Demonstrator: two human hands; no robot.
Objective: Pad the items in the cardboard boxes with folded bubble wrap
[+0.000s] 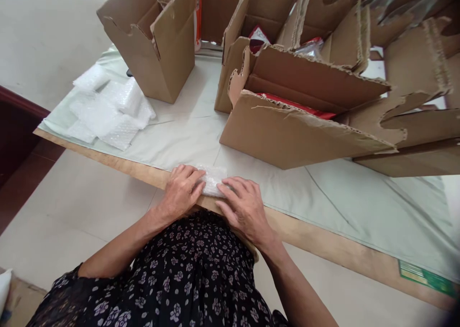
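Observation:
A small bubble-wrap packet (212,180) lies at the front edge of the table, between my two hands. My left hand (183,187) grips its left end, the thumb at the near side and the fingers bent over the top. At its right end my right hand (245,203) has curled fingers on the wrap, with the thumb lower, by the wooden edge. Whatever may be inside the packet cannot be made out.
Pieces of bubble wrap (104,109) lie in a pile on the left of the cloth-covered table (287,188). Behind stand a tall open carton (176,63) and several cut-open cardboard boxes (287,135), some with red packages (305,109) inside. Clear plastic bottles (413,8) are at the back right.

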